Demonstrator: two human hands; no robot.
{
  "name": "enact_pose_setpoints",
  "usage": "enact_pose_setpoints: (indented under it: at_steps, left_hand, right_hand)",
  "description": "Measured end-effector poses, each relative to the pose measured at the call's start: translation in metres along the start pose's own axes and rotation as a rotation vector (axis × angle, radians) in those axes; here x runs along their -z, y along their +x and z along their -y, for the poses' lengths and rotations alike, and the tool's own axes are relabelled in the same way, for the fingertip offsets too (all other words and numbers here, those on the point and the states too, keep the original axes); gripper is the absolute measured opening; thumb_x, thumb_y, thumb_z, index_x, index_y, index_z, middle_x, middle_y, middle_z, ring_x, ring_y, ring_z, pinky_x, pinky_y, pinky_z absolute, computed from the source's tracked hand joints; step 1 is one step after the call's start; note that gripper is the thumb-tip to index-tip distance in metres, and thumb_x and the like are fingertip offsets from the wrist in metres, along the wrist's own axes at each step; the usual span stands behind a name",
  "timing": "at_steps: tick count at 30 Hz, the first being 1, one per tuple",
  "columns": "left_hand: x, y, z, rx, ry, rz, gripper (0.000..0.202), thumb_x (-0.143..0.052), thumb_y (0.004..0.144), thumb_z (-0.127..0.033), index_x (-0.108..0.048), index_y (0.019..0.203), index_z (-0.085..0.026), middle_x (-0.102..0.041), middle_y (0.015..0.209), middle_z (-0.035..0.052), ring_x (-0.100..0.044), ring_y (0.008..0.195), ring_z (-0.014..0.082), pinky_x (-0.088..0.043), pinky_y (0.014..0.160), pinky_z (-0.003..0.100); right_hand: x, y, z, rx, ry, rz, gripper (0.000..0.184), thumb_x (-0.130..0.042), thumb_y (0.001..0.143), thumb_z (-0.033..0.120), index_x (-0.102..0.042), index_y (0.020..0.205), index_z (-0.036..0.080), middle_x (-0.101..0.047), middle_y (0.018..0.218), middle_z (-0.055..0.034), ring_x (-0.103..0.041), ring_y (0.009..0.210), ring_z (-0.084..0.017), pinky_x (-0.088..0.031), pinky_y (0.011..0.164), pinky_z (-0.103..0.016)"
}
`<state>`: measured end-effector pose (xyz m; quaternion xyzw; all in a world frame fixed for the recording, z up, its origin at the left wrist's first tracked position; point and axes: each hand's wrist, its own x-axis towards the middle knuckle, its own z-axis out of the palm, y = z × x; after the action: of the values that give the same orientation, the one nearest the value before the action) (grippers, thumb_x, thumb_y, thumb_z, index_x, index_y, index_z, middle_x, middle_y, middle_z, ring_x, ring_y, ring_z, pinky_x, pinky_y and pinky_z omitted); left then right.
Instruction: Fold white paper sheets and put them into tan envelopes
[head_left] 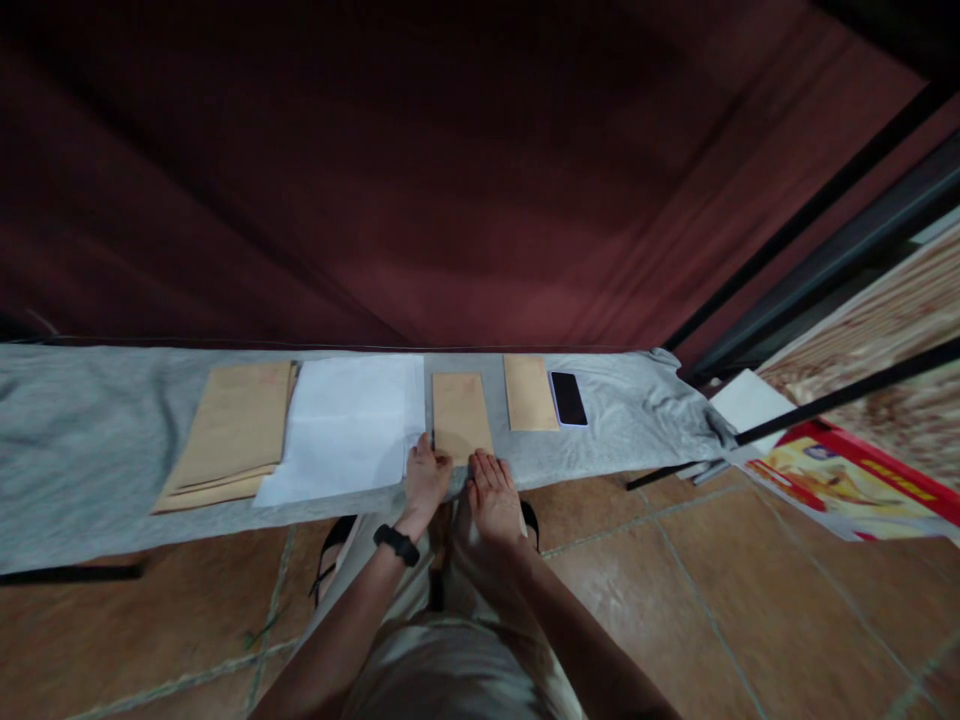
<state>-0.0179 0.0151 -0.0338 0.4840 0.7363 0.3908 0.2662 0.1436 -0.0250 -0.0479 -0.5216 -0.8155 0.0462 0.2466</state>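
Observation:
A small brown envelope [459,415] lies flat on the grey cloth [90,440] over a narrow table. My left hand [426,478], with a black wristband, rests at the envelope's near left corner, fingers flat and touching its edge. My right hand [493,495] lies flat at the near right corner, fingers stretched out. Neither hand holds anything. A second small brown envelope [529,392] lies just to the right, apart from the first.
White sheets of paper [345,425] and a stack of large brown envelopes [229,432] lie to the left. A black phone [568,398] sits beside the right envelope. A red curtain hangs behind the table. Printed boards [832,475] lean at the right on the tiled floor.

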Motion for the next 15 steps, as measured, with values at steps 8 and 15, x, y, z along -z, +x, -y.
enact_pose_setpoints:
  at_steps: [8,15]
  left_hand:
    - [0.002,-0.002,-0.025,-0.014,-0.233,0.124,0.038,-0.056,0.08,-0.018,-0.061,0.117,-0.016,-0.073,0.092,0.0052,-0.07,0.08,0.0182,-0.057,0.074,0.031]
    - [0.011,-0.019,-0.069,-0.208,-0.417,0.158,0.044,-0.057,0.093,-0.043,-0.06,0.129,-0.019,-0.069,0.106,0.0085,-0.068,0.093,0.0187,-0.057,0.078,0.03]
  right_hand:
    - [0.012,0.017,0.005,-0.07,0.019,0.0,0.049,-0.046,0.097,0.018,-0.052,0.145,0.011,-0.056,0.146,-0.0163,-0.056,0.132,-0.028,-0.045,0.11,-0.043]
    - [0.017,0.053,-0.003,-0.657,1.142,-0.096,0.021,-0.052,0.094,0.031,-0.07,0.096,0.021,-0.075,0.095,-0.0089,-0.071,0.091,-0.024,-0.056,0.083,-0.033]
